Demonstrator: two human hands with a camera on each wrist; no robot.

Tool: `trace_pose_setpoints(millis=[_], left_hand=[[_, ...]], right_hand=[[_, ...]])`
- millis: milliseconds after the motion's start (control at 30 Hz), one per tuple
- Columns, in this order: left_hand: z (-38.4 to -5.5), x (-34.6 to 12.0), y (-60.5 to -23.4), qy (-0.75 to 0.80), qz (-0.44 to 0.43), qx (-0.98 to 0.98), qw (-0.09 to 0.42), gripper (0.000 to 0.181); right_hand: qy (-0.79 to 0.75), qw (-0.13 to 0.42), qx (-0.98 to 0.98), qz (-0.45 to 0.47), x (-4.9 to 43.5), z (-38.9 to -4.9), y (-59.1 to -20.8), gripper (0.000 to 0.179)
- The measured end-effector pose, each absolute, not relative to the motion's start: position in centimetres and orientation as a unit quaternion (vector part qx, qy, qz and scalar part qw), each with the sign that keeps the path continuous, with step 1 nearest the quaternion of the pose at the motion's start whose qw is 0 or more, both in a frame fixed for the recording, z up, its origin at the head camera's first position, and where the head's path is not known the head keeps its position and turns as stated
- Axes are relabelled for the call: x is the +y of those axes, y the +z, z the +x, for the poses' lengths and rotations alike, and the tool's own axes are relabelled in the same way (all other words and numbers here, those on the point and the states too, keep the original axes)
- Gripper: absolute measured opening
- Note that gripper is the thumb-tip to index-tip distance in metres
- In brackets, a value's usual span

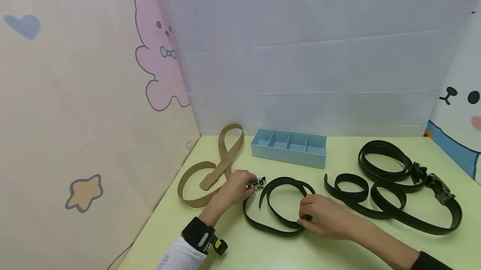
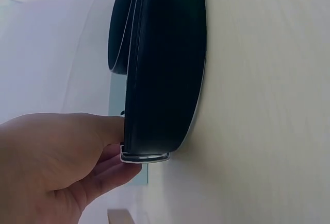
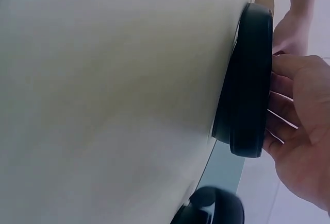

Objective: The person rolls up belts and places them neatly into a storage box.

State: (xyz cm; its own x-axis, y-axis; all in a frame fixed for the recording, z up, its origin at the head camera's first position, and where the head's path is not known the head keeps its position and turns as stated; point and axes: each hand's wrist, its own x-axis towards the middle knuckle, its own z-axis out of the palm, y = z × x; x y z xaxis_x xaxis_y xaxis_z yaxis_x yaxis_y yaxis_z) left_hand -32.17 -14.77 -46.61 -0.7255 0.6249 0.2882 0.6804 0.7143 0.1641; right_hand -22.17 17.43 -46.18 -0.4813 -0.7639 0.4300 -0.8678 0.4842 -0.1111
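Observation:
A black leather belt (image 1: 274,230) lies in loose loops, standing on edge, in the middle of the table. With its fingers, my left hand (image 1: 237,187) grips the belt's shiny metal buckle (image 1: 257,183) end. In the left wrist view the thumb and fingers meet at the metal edge (image 2: 145,158) where the strap (image 2: 167,64) begins. My right hand (image 1: 326,216) pinches the looped strap on the right side of the coil. The right wrist view shows its fingers against the strap (image 3: 252,80), their tips partly hidden behind it.
A tan belt (image 1: 229,159) curls at the back left beside my left hand. Behind the middle belt stands a blue compartment tray (image 1: 287,155). On the right lie two more black belts, one with a smaller coil (image 1: 351,197) and one looped at the back (image 1: 383,172).

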Motion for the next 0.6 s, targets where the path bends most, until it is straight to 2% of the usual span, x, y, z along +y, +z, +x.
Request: trace_pose_setpoints(millis=[300, 600], left_hand=[[-31.5, -12.5, -46.5, -0.151, -0.339, -0.923, 0.105, 0.008], [-32.1, -13.9, -46.8, -0.143, -0.303, -0.933, 0.132, 0.021]], right_hand=[[0.19, 0.206, -0.848, 0.45, 22.4, -19.4, -47.4, 0.023], [0.189, 0.23, -0.836, 0.461, 23.1, -18.5, -47.5, 0.018]])
